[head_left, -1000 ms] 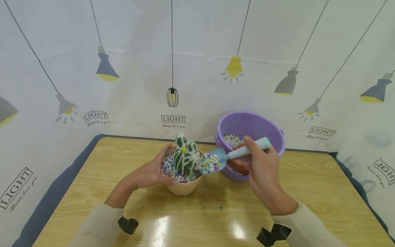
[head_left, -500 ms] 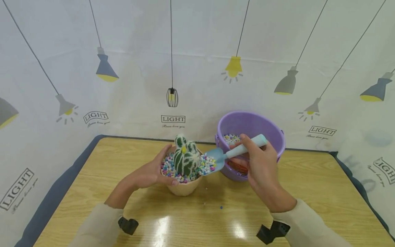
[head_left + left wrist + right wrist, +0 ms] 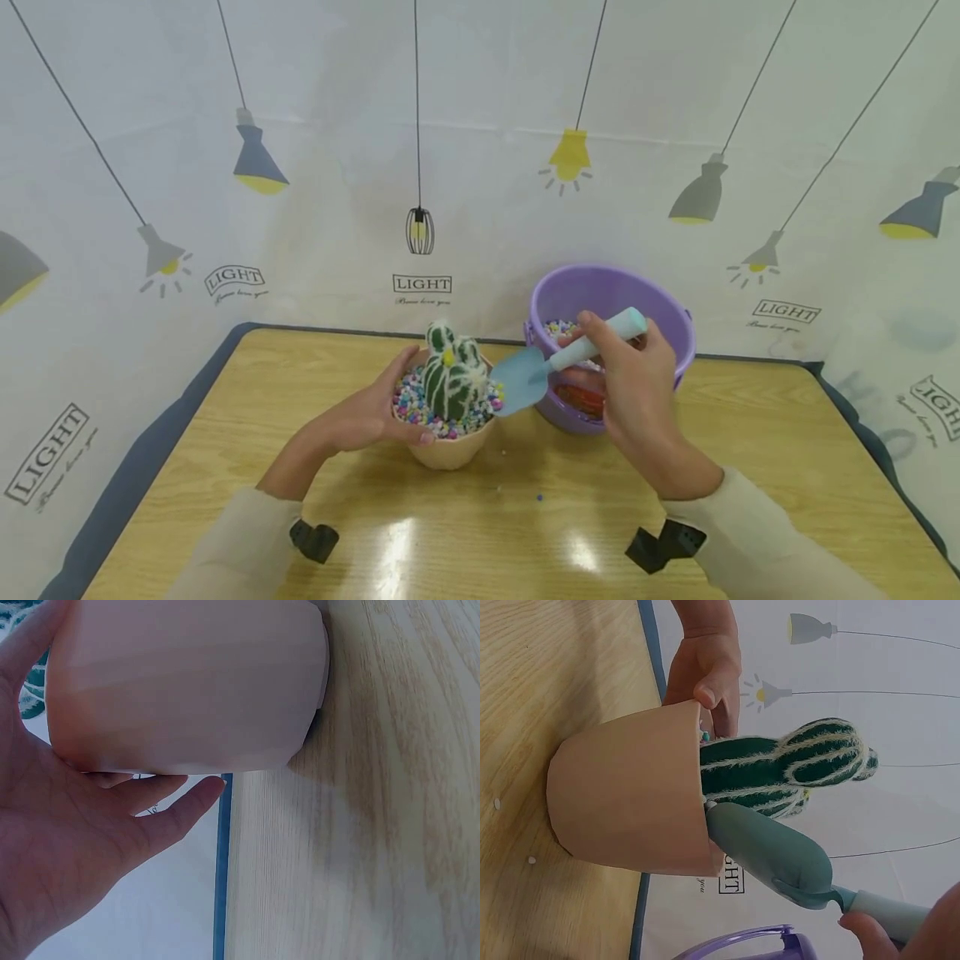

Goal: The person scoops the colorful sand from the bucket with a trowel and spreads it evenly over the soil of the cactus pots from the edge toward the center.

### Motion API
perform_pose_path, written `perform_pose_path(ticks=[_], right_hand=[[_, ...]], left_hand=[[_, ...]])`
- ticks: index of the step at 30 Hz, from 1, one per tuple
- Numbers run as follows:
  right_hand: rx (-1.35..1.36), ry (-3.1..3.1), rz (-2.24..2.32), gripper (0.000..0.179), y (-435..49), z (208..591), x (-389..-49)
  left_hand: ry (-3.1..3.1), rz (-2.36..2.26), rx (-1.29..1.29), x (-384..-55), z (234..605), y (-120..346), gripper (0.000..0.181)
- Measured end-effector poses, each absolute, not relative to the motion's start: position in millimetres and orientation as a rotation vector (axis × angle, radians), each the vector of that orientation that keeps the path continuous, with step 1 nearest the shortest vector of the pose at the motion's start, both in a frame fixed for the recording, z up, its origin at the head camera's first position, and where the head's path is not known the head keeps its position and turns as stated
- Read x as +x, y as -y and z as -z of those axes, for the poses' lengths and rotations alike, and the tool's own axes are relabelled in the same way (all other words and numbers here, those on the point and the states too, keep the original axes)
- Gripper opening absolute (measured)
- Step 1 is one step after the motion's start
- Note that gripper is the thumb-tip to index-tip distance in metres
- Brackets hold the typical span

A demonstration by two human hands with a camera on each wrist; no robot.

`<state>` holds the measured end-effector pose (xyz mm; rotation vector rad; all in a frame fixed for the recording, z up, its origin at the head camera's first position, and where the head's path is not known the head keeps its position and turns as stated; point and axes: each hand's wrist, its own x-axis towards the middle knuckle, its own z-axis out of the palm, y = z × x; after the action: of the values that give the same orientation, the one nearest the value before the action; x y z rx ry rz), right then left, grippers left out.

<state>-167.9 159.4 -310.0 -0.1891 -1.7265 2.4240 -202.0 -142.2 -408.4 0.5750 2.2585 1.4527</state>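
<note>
In the head view my left hand (image 3: 363, 417) grips a peach flowerpot (image 3: 450, 454) at its left side, thumb over the near rim. A green, white-striped cactus (image 3: 453, 387) with a yellow dot stands in it, among multicoloured pebbles (image 3: 412, 400). My right hand (image 3: 641, 408) holds a garden trowel (image 3: 521, 382) by its pale blue handle. Its blade tilts down toward the pot's right rim, with a few pebbles at the tip. Seen from the right wrist, the trowel's tip (image 3: 720, 817) lies at the rim beside the cactus. The left wrist view shows fingers (image 3: 199, 806) along the pot's wall.
A purple bucket (image 3: 615, 287) with more pebbles (image 3: 558, 329) stands at the back right, behind my right hand. A few loose pebbles, one of them blue (image 3: 539, 497), lie on the wooden table (image 3: 337, 533). A lamp-printed curtain (image 3: 322, 208) hangs behind the table.
The trowel's blade has tipped toward the pot, and most of its heap of pebbles has slid off over the rim beside the cactus. My left hand keeps its hold on the flowerpot.
</note>
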Motion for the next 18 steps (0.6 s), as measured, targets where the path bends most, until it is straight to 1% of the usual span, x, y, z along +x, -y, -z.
perform_pose_path(ticks=[5,12,18], right_hand=[[-0.162,1.741,-2.401,0.038,-158.1,307.9,-168.2],[-0.12,1.76,-2.301,0.031,-159.0,307.0,-171.6],[-0.172,1.725,-2.307,0.033,-165.7,306.7,-180.1]], left_hand=[[-2.246,-1.455,0.571,-202.4,408.0,142.1,0.122],[-2.212,-1.463,0.576,-202.3,406.0,141.6,0.121],[-2.204,-1.461,0.598,-203.9,405.6,142.8,0.122]])
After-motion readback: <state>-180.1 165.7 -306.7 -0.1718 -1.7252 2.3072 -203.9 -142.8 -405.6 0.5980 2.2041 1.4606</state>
